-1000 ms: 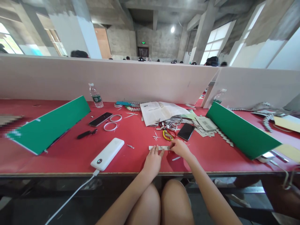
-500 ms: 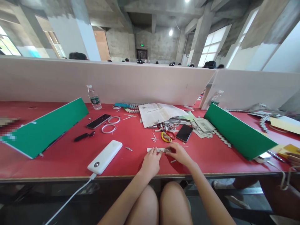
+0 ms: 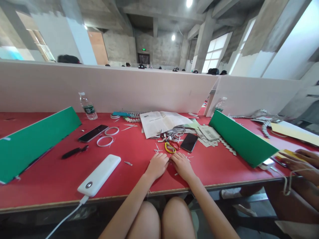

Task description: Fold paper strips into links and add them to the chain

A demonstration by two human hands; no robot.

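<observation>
My left hand [image 3: 157, 164] and my right hand [image 3: 182, 166] meet low over the red table, close to its front edge. The fingers of both are bent and pressed together, their tips almost touching. The printed paper strip that lay under them a moment ago is now largely covered by my fingers. Just beyond my fingertips lie scissors [image 3: 170, 147] with yellow and red handles. Small paper scraps [image 3: 156, 150] are scattered beside them. A black phone [image 3: 189, 142] rests behind my right hand.
A white power bank [image 3: 99, 176] with a cable lies left, near a black-handled tool [image 3: 74, 151], two white rings [image 3: 105, 140] and another phone [image 3: 93, 133]. Newspaper [image 3: 164, 122] covers folded paper pieces. Green dividers [image 3: 241, 137] flank the space. A co-worker's hands [image 3: 299, 161] are at right.
My hands have drawn together over the paper strip, hiding its printed face. The right hand's fingers have closed inward. The whole view has shifted slightly to the right.
</observation>
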